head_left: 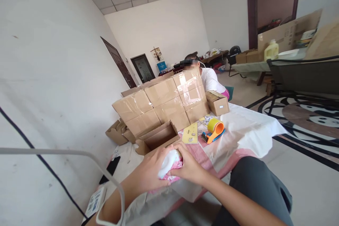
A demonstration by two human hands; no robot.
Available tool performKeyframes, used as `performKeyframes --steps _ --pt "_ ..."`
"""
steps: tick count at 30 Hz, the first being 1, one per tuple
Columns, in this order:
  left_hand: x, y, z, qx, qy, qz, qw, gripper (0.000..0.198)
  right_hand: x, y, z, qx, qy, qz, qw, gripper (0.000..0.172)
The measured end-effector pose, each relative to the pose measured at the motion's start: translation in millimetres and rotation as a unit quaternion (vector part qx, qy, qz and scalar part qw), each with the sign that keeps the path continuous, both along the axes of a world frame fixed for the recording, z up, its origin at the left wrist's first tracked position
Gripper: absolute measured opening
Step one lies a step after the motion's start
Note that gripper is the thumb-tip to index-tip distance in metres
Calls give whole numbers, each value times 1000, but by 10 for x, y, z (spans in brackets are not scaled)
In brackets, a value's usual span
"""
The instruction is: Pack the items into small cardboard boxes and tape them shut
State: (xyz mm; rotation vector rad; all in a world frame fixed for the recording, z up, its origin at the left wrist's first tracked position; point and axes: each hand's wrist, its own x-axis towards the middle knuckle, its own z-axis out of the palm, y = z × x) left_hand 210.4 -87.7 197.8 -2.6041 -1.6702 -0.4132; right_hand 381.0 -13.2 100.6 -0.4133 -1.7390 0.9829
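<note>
Between my two hands is a small white and pink bundle point(172, 165), soft-looking; its exact kind does not show. My left hand point(152, 169) wraps around its left side, fingers curled over the top. From the right, my right hand point(189, 164) grips it with thumb and fingers. Just beyond the hands an open cardboard box point(159, 137) stands on the table, its inside partly visible. An orange tape dispenser point(213, 132) with a yellow roll lies to the right of that box.
Stacked, taped cardboard boxes point(164, 102) form a wall across the table point(246, 123). A smaller box point(218, 104) stands at its right end. Behind sits another person in a white top point(210, 79). A pale cable point(66, 152) crosses the left foreground.
</note>
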Motion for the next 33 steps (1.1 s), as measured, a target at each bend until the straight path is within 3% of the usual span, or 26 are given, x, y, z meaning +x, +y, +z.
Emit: performKeyframes --steps 4,9,13,15,17,19,21,24,27,33 --pt "-74 100 -78 -36 12 22 999 108 25 38 37 21 6 -33 999 59" --pt "-380 204 -60 -20 -78 23 997 126 106 121 126 26 51 -93 994 55" --pt "-473 326 186 10 -200 30 979 111 127 316 379 13 84 -123 989 55" --pt "-505 429 375 14 -214 7 977 89 63 505 573 17 80 -108 991 59" --pt "-586 559 529 17 -220 15 975 82 -59 749 775 42 71 -89 993 63" --pt "-726 704 576 27 -220 37 974 84 -220 1020 942 88 49 -73 992 64" --pt "-903 851 499 33 -211 53 975 89 -389 1277 1036 149 1 -38 988 61" --pt "-1164 1025 267 -2 -170 73 983 97 -604 1556 1025 219 -118 49 967 51" --pt "-1336 1102 111 -44 -126 102 986 97 -733 1690 897 217 -190 81 954 52" --pt "-1321 1095 173 -55 -94 92 990 87 -729 1765 674 188 -172 64 965 63"
